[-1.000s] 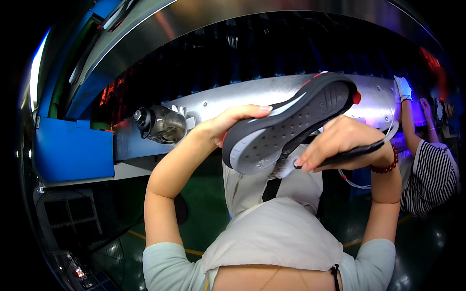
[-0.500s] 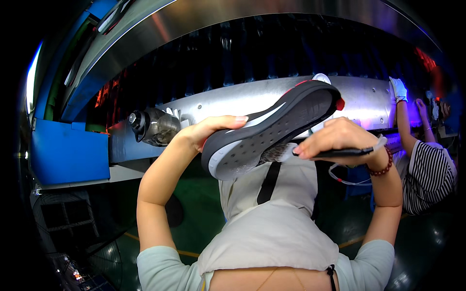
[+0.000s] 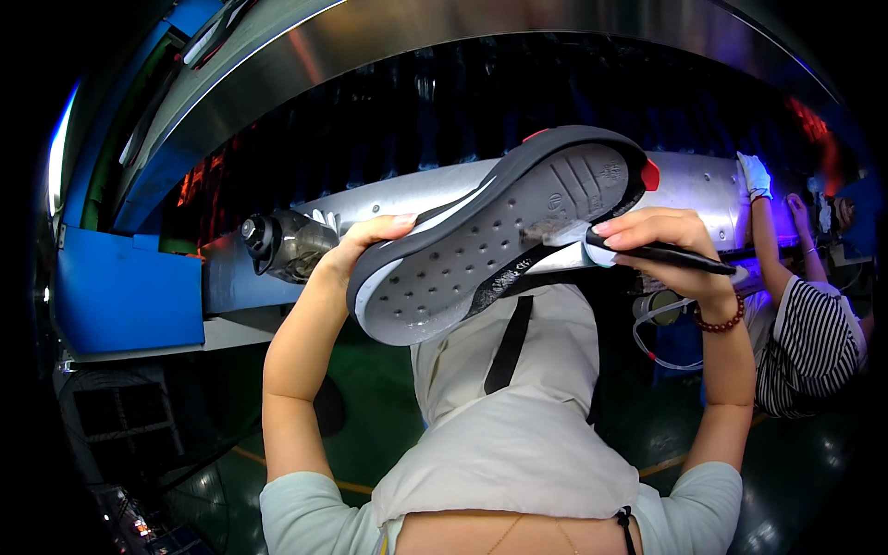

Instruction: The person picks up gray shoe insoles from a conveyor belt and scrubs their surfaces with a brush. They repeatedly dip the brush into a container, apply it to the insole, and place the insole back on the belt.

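Observation:
A shoe sole [image 3: 453, 264] is held up tilted, its grey dimpled inner face toward me, with a black rim and red patches. My left hand [image 3: 363, 242] is closed on its left end, thumb lying over the far rim. My right hand [image 3: 668, 239] grips the black handle of a brush [image 3: 557, 232], from which a clear tube trails near the wrist. The brush's bristles rest on the grey face, right of its middle. A wet-looking sheen shows at the sole's lower left end and along the near rim.
Behind the sole runs a metal ledge [image 3: 407, 196] before a dark machine opening. A see-through dark bottle [image 3: 294, 245] with a black lid stands at left, near a blue panel [image 3: 129, 289]. At right, a person in a striped top [image 3: 809, 324] reaches in with a gloved hand [image 3: 755, 176].
The sole has shifted left and turned so more of its inner face shows. The brush has moved from the sole's near edge up onto the grey face.

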The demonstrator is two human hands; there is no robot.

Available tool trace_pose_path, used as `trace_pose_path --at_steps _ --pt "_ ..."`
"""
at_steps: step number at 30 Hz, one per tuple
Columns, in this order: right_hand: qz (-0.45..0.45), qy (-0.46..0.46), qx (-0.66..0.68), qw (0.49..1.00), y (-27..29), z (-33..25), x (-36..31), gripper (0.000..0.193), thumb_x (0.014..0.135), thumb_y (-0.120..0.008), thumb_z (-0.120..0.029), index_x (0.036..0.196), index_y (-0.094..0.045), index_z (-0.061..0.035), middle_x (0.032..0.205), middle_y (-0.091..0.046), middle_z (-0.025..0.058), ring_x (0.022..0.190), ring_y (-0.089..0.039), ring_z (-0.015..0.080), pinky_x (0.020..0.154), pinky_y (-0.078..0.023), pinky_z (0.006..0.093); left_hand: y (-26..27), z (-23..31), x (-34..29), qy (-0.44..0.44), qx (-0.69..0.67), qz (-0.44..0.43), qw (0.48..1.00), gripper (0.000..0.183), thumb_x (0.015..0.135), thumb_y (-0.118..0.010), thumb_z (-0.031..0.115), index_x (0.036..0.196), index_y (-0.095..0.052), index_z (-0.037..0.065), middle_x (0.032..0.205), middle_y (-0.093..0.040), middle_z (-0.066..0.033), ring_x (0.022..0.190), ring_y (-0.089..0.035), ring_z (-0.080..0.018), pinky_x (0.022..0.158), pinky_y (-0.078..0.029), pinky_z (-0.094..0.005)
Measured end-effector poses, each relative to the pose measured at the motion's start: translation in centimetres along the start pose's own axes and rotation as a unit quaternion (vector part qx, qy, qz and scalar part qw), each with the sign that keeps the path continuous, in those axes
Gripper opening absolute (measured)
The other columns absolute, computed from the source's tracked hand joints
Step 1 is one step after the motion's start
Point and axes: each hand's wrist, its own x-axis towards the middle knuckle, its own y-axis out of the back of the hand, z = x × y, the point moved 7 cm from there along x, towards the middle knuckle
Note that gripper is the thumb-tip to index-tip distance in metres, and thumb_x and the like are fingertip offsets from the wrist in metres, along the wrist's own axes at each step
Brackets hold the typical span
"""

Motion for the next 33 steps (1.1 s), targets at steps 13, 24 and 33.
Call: trace_pose_path --at_steps 13,24,33 --pt "-0.142 0.003 -0.087 0.986 -0.4 -0.7 -0.5 0.018 0.065 -0.067 0.002 0.082 -0.064 -0.0016 0.09 -0.064 0.0131 0.083 -0.063 0.0231 0.072 -0.049 0.0284 2.4 0.7 -0.8 -0.021 0.009 -0.004 1.0 0.046 0.066 -0.063 0.018 0.106 -0.055 -0.002 0.096 -0.061 -0.015 0.082 -0.059 -0.0211 0.075 -0.046 -0.0286" --pt "-0.089 0.06 -0.121 0.987 0.5 -1.6 -0.3 0.017 0.069 -0.065 -0.005 0.085 -0.064 -0.0081 0.091 -0.065 0.0054 0.076 -0.063 0.0153 0.052 -0.036 0.0228 3.9 1.2 -1.1 -0.02 0.045 -0.05 0.998 0.049 0.064 -0.062 0.016 0.109 -0.054 -0.003 0.098 -0.06 -0.0154 0.085 -0.059 -0.022 0.077 -0.046 -0.029" --pt "-0.11 0.038 -0.151 0.982 2.0 -2.3 -0.4 0.014 0.07 -0.063 -0.002 0.084 -0.062 -0.0049 0.09 -0.064 0.008 0.082 -0.062 0.0215 0.064 -0.047 0.0276 4.1 1.6 -0.7 -0.015 0.073 -0.058 0.996 0.048 0.067 -0.062 0.018 0.108 -0.054 -0.003 0.098 -0.06 -0.0148 0.085 -0.059 -0.0213 0.077 -0.046 -0.0282"
